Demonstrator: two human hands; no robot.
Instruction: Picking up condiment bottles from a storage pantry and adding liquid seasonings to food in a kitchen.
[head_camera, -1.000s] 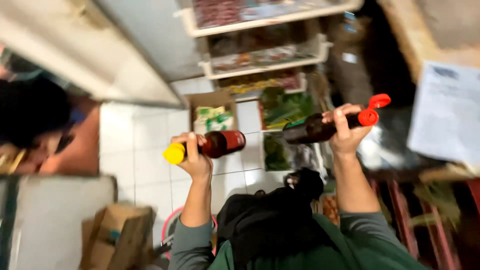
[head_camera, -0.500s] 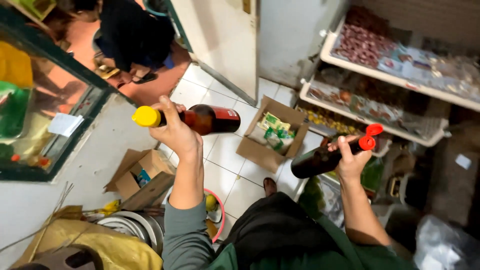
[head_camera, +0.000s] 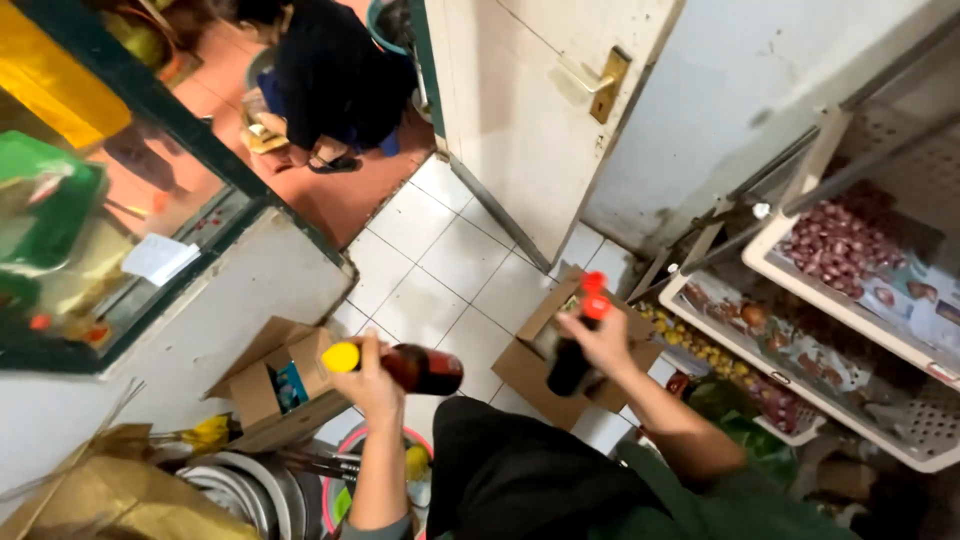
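Looking down from head height onto a white tiled floor (head_camera: 450, 270) in a cramped storeroom

Left hand (head_camera: 372, 378) wrapping its grip around a dark bottle with a yellow cap (head_camera: 400, 366), lying roughly level, cap pointing left, held above the floor near the lower middle

Right hand (head_camera: 603, 342) closing its grip on the neck of a dark bottle with a red cap (head_camera: 575, 350), standing nearly upright, red flip cap on top, body hanging down over an open cardboard box

That open cardboard box (head_camera: 540, 375) sitting on the tiles just under the right hand, holding small packets, contents mostly hidden by the bottle

Another open cardboard box (head_camera: 270, 375) resting left of the left hand, showing a small blue packet inside

Stacked metal basins (head_camera: 250, 490) sitting at lower left, with a pink-rimmed tub (head_camera: 345, 470) beside them, its inside mostly hidden by the left forearm

White plastic shelf trays (head_camera: 850, 300) running along the right side, upper tray holding reddish shallots, lower tray holding packets and small yellow items

Another person in dark clothing (head_camera: 330, 80) crouching at the top, beyond a white door (head_camera: 530, 110) with a brass handle
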